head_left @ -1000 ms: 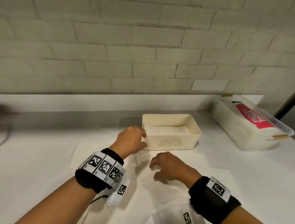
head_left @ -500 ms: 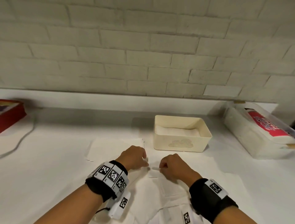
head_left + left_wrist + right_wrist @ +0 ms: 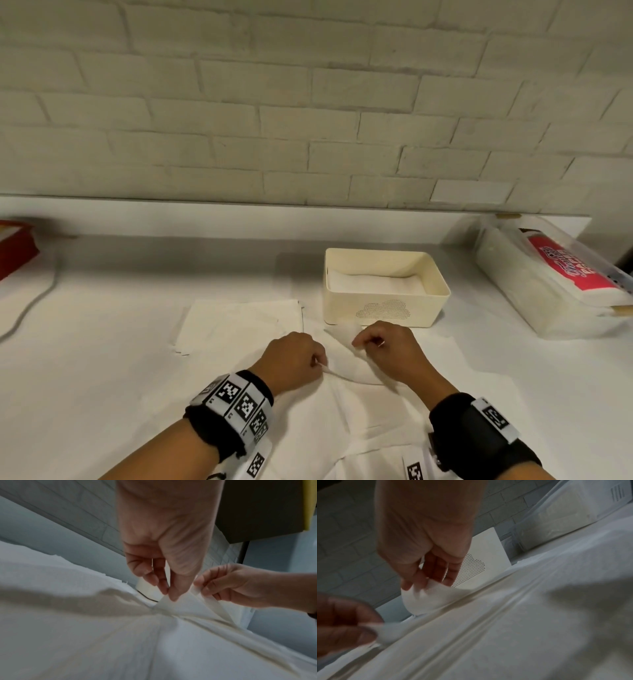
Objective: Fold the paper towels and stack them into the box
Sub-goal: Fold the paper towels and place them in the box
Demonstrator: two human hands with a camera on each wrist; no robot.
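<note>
A cream box [image 3: 385, 306] with a dotted cloud pattern stands mid-table, folded white towels [image 3: 375, 285] lying inside. In front of it lies a white paper towel [image 3: 346, 363] spread on the table. My left hand [image 3: 296, 361] pinches its far left edge between thumb and forefinger [image 3: 173, 592]. My right hand [image 3: 387, 349] pinches the far edge closer to the box, fingertips [image 3: 412, 584] on a lifted flap [image 3: 429, 599]. The pinched edge is raised off the table. More flat towels [image 3: 239, 323] lie to the left.
A clear plastic bin [image 3: 548, 284] with a red-labelled pack stands at the right by the wall. A red box [image 3: 13, 248] and a grey cable [image 3: 34, 305] are at the far left. A brick wall with a white ledge runs behind.
Both hands came down from near the box onto the towel, took hold of its far edge and lifted it; the right hand has since moved further toward the box.
</note>
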